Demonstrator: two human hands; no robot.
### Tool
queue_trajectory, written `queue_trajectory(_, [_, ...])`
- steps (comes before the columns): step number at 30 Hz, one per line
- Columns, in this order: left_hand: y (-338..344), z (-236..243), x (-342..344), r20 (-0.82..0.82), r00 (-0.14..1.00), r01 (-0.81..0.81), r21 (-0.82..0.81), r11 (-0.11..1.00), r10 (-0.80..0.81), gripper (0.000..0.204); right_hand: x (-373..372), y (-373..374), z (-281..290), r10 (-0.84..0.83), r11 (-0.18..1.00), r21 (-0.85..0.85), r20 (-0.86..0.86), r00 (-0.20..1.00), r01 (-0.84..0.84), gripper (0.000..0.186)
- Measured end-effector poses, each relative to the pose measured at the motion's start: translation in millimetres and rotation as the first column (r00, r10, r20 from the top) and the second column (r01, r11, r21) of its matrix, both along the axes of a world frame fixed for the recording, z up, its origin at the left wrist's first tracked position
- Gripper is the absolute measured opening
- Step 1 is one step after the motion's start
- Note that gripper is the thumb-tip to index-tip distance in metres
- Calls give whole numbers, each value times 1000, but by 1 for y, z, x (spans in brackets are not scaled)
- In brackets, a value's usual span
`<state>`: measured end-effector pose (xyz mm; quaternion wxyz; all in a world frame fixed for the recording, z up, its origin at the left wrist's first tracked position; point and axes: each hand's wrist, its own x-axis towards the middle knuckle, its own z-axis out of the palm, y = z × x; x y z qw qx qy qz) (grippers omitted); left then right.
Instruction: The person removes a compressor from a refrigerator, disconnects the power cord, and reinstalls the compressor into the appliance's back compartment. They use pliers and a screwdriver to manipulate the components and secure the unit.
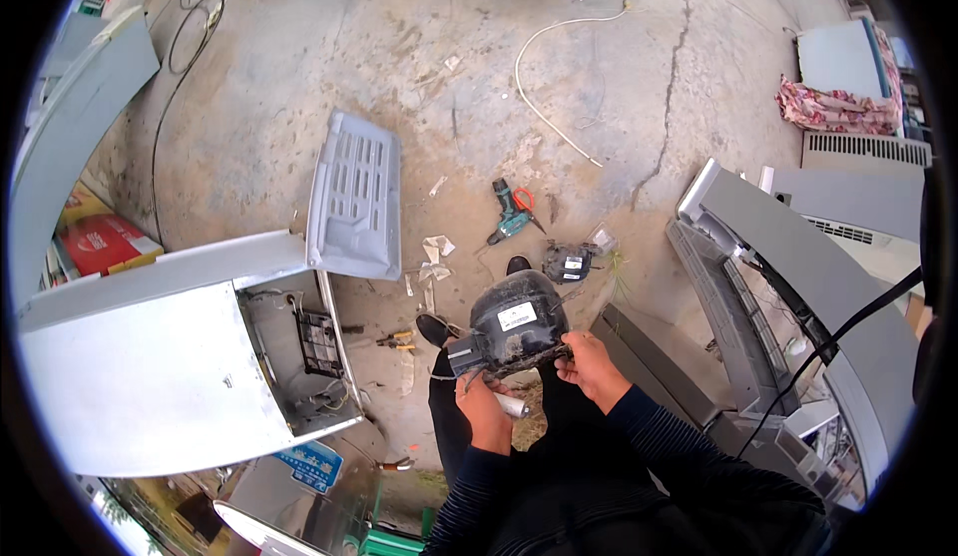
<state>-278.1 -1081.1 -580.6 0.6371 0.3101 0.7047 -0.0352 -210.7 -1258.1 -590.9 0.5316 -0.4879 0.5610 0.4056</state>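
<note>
At centre frame the black compressor [514,324] was held clear of the ground, just above the person's dark shoes. The left hand [486,402] was closed under its lower left side, beside a small grey box; the right hand [591,364] was clamped on its lower right edge.

Progress, as judged: the compressor was already out of its housing. The white refrigerator [150,376] lay on its side at left, its rear bay [299,356] open and largely empty, and the grey vent cover [355,195] stood detached above it. No resting place for the compressor had yet been reached.

Clearance: open concrete floor [419,67] lay above centre. A cordless drill [511,214], a small black part [569,262] and paper scraps sat near the feet. Grey cabinets [798,286] crowded the right edge.
</note>
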Motion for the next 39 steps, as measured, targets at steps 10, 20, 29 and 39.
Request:
queue_trajectory(10, [-156,101,179,210,736,670,-84,738,-644,7,57,-167,147,-602,787,-29,178,778,616,30])
queue_trajectory(20, [-278,160,371,272,357,933,-142,330,-894,14,146,-236,200,-892,428,29,176,417,903,26])
queue_trajectory(29, [-368,145,595,269,238,966,-161,201,-933,13,348,-300,190,-957,278,57,100,271,959,31])
queue_trajectory(39, [-465,151,795,278,247,961,50,271,-928,13,561,-419,171,-944,327,188,116,309,926,31])
